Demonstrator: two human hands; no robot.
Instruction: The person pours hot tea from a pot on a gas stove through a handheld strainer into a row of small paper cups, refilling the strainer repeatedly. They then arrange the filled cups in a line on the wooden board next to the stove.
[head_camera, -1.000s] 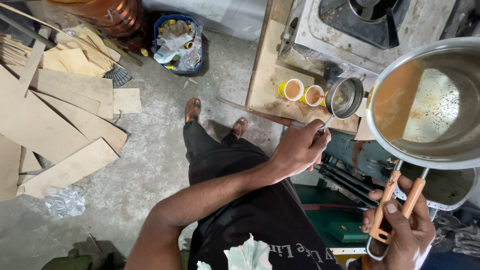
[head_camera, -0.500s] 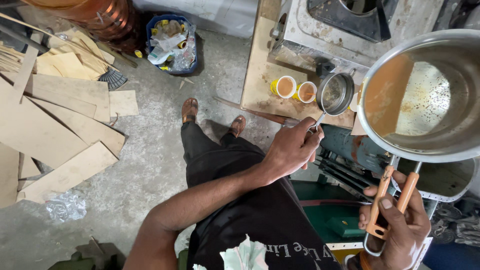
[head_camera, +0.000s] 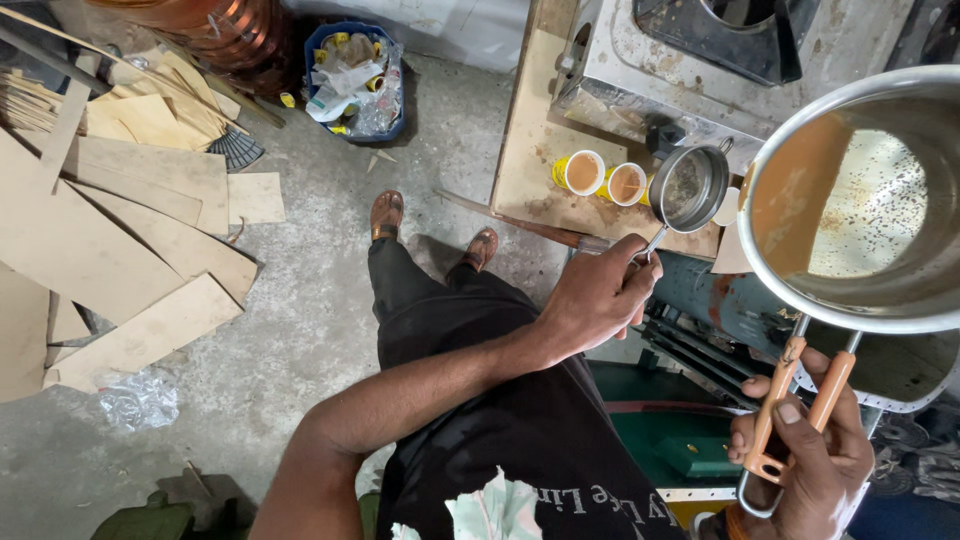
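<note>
My left hand (head_camera: 600, 295) grips the thin handle of a round metal strainer (head_camera: 688, 187), which hovers just right of two small paper cups (head_camera: 603, 178) filled with brown tea on a wooden counter (head_camera: 530, 150). My right hand (head_camera: 805, 460) holds the orange tongs-like handle (head_camera: 800, 395) clamped on a large steel pot (head_camera: 860, 200). The pot is tilted, with brown tea pooled at its left side and specks on its bare bottom.
A steel stove (head_camera: 720, 60) stands behind the cups. On the concrete floor lie plywood offcuts (head_camera: 130, 250), a blue bin of rubbish (head_camera: 355, 80) and a copper-coloured drum (head_camera: 215, 30). My sandalled feet (head_camera: 430, 225) stand below the counter. Green metal parts (head_camera: 690, 440) sit under my right hand.
The view has drifted slightly, so the cups and strainer sit lower in the frame. Both hands keep their grips; the strainer stays beside the cups and the pot stays tilted.
</note>
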